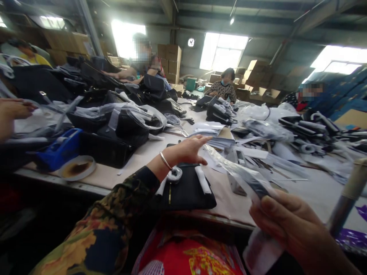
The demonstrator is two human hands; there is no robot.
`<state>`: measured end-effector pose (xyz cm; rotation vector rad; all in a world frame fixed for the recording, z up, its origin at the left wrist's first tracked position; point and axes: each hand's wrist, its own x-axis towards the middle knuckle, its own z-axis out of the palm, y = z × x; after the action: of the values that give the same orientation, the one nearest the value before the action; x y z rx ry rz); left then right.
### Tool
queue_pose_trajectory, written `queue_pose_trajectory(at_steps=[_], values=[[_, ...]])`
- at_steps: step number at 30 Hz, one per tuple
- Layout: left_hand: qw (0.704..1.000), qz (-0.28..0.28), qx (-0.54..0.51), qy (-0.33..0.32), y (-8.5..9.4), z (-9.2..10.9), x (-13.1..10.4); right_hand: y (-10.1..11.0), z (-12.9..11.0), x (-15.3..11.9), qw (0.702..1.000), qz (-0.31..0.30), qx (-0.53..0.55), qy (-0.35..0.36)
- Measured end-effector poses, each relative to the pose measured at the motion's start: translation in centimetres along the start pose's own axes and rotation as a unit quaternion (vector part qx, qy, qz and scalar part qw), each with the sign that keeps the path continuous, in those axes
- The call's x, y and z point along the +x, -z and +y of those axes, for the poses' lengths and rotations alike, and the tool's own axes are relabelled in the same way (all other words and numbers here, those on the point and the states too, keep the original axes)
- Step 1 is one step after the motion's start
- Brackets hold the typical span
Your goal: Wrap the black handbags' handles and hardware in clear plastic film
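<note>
My right hand (pixel 289 221) is closed around a strip of clear plastic (pixel 235 168), with a whitish, crumpled part hanging below the fingers. From there the strip stretches toward my left hand (pixel 190 151), whose fingers are held out and apart near its far end. Whether they touch the plastic I cannot tell. Under my left wrist, which wears a bangle, a black bag (pixel 189 193) lies flat at the table edge. White wrapping (pixel 203 179) covers parts of it, and a gold-coloured zip pull (pixel 169 194) shows on its front.
A blue tape dispenser (pixel 61 149) and a tape roll (pixel 77 168) stand at left beside piled black bags (pixel 129 126). Papers (pixel 215 133) and plastic wraps (pixel 266 130) cover the table beyond. A post (pixel 348 194) rises at right. Another person's hand (pixel 14 110) reaches in at far left; co-workers sit across.
</note>
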<state>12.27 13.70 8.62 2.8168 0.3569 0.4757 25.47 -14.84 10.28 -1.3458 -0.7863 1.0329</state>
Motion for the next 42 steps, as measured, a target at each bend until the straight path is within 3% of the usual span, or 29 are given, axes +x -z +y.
queue_pose_trajectory(at_steps=[1, 3, 5, 6, 8, 14, 18, 21, 24, 26, 27, 29, 31, 32, 34, 37, 39, 42], values=[[0.997, 0.042, -0.003, -0.069, 0.7, 1.5, 0.0, -0.7, -0.1, 0.8, 1.000, -0.013, 0.007, -0.009], [0.981, 0.063, 0.011, -0.184, 1.4, 3.9, 0.2, -1.9, -0.4, 2.4, 0.999, -0.043, 0.027, -0.016], [0.969, 0.035, 0.039, -0.240, 1.5, 5.1, 0.9, -2.8, -0.4, 3.9, 0.997, -0.067, 0.044, -0.008], [0.969, 0.023, 0.059, -0.238, 1.4, 5.1, 1.3, -3.1, -0.5, 4.6, 0.996, -0.072, 0.049, -0.006], [0.975, 0.023, 0.105, -0.192, 1.5, 4.1, 2.3, -3.2, -0.4, 5.4, 0.996, -0.073, 0.050, -0.009], [0.970, 0.135, 0.195, -0.053, 4.2, -2.2, 3.8, -0.6, 1.3, 4.0, 0.994, -0.106, 0.001, -0.036], [0.967, 0.139, 0.204, 0.068, 5.4, -4.4, 3.6, 0.2, 2.8, 3.5, 0.990, -0.126, -0.020, -0.062], [0.957, 0.140, 0.205, 0.149, 4.8, -3.9, 2.7, -0.5, 3.1, 4.7, 0.993, -0.116, -0.007, -0.032], [0.941, 0.235, 0.152, 0.190, 2.9, -1.6, 0.7, -1.4, 2.9, 6.7, 0.995, -0.096, 0.015, -0.017], [0.936, 0.287, 0.012, 0.202, 0.9, 0.7, -1.0, -1.8, 2.9, 7.9, 0.995, -0.084, 0.037, -0.030], [0.935, 0.272, -0.097, 0.206, -0.3, 2.0, -1.7, -2.1, 2.9, 8.5, 0.995, -0.080, 0.047, -0.036], [0.902, 0.160, -0.349, 0.200, -2.7, 4.4, -2.7, -2.8, 3.1, 9.5, 0.995, -0.078, 0.052, -0.046], [0.819, 0.053, -0.536, 0.195, -4.7, 6.3, -3.0, -3.6, 3.5, 10.1, 0.994, -0.086, 0.034, -0.049], [0.782, 0.042, -0.588, 0.202, -5.4, 7.0, -2.9, -3.9, 3.7, 10.3, 0.994, -0.090, 0.022, -0.051], [0.730, 0.105, -0.636, 0.227, -6.0, 7.6, -2.4, -4.4, 4.2, 10.2, 0.993, -0.096, 0.008, -0.067], [0.674, 0.205, -0.666, 0.245, -5.3, 7.4, -1.8, -4.5, 4.9, 9.4, 0.989, -0.102, 0.007, -0.110], [0.654, 0.217, -0.681, 0.250, -4.6, 7.2, -1.8, -4.3, 5.3, 9.0, 0.987, -0.106, 0.003, -0.121], [0.650, 0.207, -0.685, 0.256, -4.4, 7.5, -1.9, -4.2, 5.4, 9.2, 0.989, -0.102, 0.007, -0.105]])
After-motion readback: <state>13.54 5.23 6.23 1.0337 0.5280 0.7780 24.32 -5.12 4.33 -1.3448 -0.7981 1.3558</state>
